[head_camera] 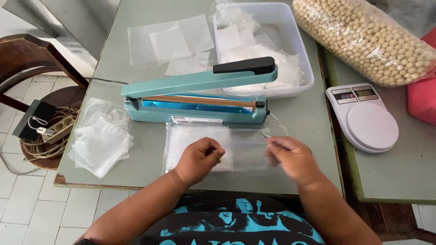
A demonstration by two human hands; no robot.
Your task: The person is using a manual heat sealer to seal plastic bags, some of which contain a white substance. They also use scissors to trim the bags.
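**Both hands on a clear bag in front of the heat sealer**

I take the teal heat sealer (200,97) as my landmark; it sits across the middle of the grey-green table (309,136) with its black-handled arm raised. Just in front of it, on the side nearest the person, I see a clear plastic bag (243,145) lying flat, its far edge close to the sealer's base. My left hand (200,159) rests on the bag's left part with the fingers curled in narrow, thumb against forefinger, pinching the film as far as I can tell. My right hand (293,159) is at the bag's right end, fingers bent and close together; it is blurred, so I cannot tell whether it grips the film or only touches it.

Left of the sealer, toward the table's near corner, lies a loose stack of clear bags (101,140). Behind the sealer, more flat clear sheets (170,43) are spread out, and beside them, behind the sealer's handle end, stands a white plastic tub (297,45) holding further bags. Right of the sealer, on the neighbouring table, I see a white kitchen scale (365,118), and behind that a large clear sack of pale beans (363,38).
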